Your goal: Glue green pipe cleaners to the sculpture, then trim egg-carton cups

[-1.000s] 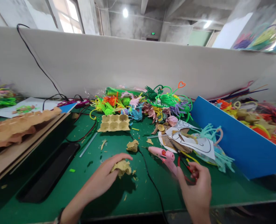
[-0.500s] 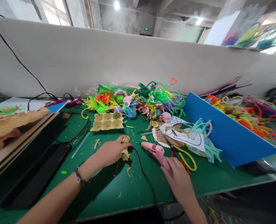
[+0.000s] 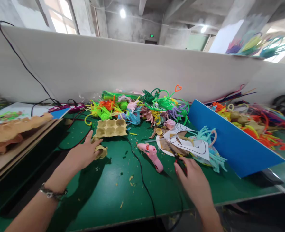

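My left hand (image 3: 81, 156) is at the left, its thumb and fingers around a torn piece of egg carton (image 3: 101, 152), partly hidden by the hand. Just beyond it sits a larger egg carton section (image 3: 111, 128) with several cups. My right hand (image 3: 193, 177) reaches in from the right, its fingers closed on the handles of scissors (image 3: 172, 150); the hand covers most of the handles. Between my hands a pink glue gun (image 3: 152, 157) lies on its side, away from both, its black cord (image 3: 142, 175) running toward the front edge.
Colourful pipe cleaners (image 3: 137, 108) are heaped at the back. Paper cutouts (image 3: 193, 145) and cardboard lie near the scissors, beside a blue board (image 3: 229, 141). More cartons (image 3: 19, 129) are stacked at the left, next to a dark flat object (image 3: 33, 183). Scraps dot the green table (image 3: 113, 199).
My right hand has let go of the glue gun, now lying on the table, and moved to the scissors. My left hand has carried the carton piece leftward.
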`<state>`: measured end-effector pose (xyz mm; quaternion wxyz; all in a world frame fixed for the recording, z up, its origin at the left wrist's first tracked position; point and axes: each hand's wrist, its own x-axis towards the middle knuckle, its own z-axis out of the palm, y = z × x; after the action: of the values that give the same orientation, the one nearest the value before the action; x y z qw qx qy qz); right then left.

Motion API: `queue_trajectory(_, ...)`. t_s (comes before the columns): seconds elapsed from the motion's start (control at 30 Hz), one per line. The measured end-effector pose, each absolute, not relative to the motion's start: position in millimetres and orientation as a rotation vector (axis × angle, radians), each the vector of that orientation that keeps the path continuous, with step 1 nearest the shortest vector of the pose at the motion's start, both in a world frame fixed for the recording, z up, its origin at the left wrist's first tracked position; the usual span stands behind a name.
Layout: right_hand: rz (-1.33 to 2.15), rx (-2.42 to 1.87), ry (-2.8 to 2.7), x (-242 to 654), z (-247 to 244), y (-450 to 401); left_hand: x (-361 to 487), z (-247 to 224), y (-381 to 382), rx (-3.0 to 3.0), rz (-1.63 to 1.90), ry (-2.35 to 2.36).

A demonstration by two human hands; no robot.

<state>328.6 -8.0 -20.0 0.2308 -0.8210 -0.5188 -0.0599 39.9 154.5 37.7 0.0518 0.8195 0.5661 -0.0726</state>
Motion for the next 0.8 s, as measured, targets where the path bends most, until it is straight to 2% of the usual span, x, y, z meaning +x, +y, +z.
queue_trajectory(0.1, -0.303, -2.426, -1.387, 354, -30, -27, 43, 42, 153, 2.583, -0.054, 1.624)
queue_trajectory(0.2, -0.398, -2.398, -1.411, 366, -42, -35, 51, 42, 150, 2.601, 0.274, 1.303)
queue_trajectory(0.3, -0.480, -2.442, -1.327, 369, -49, -37, 62, 37, 145, 2.240, 0.512, 1.121)
queue_trajectory(0.4, -0.403, -2.507, -1.355, 369, -49, -38, 69, 25, 138, 1.811, 0.681, 1.056)
queue_trajectory(0.57, -0.512, -2.526, -1.504, 365, -40, -30, 67, 6, 129, 1.385, 0.762, 0.906)
queue_trajectory(0.8, 0.229, -2.596, -1.454, 366, -2, -13, 57, 3, 125, 1.067, 0.806, 0.735)
